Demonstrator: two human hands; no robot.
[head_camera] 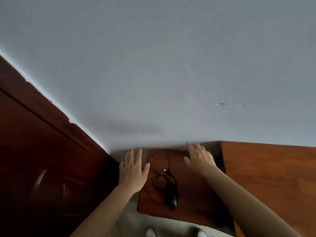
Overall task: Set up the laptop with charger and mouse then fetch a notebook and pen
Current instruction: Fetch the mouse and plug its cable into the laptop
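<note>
A black wired mouse (171,198) lies on a low brown wooden stand (193,199), its thin cable (158,168) looping toward the wall and ending in a USB plug (166,171). My left hand (132,171) hovers over the stand's left edge, fingers spread, holding nothing. My right hand (200,159) is raised over the stand's far right part, fingers apart and empty. No laptop, charger, notebook or pen is in view.
A higher orange-brown desk surface (266,182) stands to the right of the stand. A dark wooden door or cabinet (42,159) fills the left. A plain pale wall (162,74) rises behind. Pale floor and white shoes (151,232) show below.
</note>
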